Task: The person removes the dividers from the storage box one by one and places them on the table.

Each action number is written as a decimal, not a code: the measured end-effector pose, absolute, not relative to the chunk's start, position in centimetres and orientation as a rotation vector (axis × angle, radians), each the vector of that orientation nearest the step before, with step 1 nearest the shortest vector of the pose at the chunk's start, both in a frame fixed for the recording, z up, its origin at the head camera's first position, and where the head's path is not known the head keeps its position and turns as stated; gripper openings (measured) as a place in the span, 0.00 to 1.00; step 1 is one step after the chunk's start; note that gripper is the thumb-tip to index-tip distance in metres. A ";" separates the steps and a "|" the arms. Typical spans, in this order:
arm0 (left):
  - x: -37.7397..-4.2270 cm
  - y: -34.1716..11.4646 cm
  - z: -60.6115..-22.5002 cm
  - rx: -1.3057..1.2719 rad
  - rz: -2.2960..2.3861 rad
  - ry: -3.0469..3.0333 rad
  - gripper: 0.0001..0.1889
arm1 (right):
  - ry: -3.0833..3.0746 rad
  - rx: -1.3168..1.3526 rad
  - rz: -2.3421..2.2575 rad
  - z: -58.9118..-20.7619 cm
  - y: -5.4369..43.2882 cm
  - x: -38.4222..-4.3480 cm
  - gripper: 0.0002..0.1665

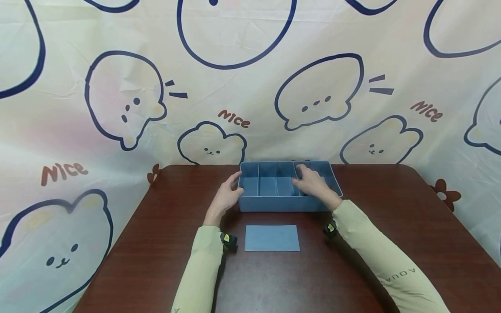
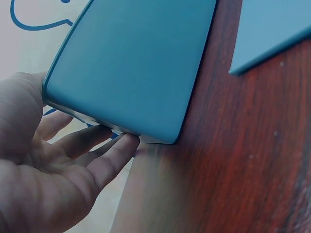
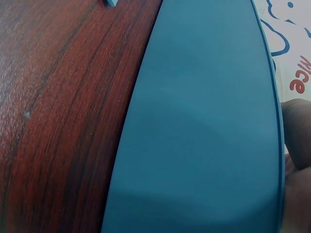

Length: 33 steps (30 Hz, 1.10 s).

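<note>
A long blue box [image 1: 282, 204] with upright dividers forming several compartments stands toward the back of the table. My left hand [image 1: 226, 195] is at its left end, thumb near the front corner of the rim. In the left wrist view, loosely bent fingers [image 2: 114, 158] reach along that end wall, fingertips right at it. Over the right-hand compartments is my right hand [image 1: 312, 181], its thumb and index finger spread near a divider [image 1: 295, 169]. Its other fingers are hidden behind the hand and the box wall, so whether it grips the divider I cannot tell.
A flat, light-blue rectangular panel [image 1: 272, 238] lies on the dark wooden table [image 1: 270, 282] in front of the box, between the two forearms. A patterned cloth [image 1: 258, 104] hangs close behind the table's far edge.
</note>
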<state>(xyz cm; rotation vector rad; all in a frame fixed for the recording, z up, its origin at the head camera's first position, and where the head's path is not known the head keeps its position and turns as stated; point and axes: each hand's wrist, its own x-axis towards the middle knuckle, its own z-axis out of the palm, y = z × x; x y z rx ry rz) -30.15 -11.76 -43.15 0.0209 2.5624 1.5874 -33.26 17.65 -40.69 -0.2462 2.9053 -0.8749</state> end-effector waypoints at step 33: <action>-30.2 -11.8 -43.2 0.031 1.597 2.562 0.33 | 2.897 -0.261 -0.829 -40.8 17.0 -33.3 0.43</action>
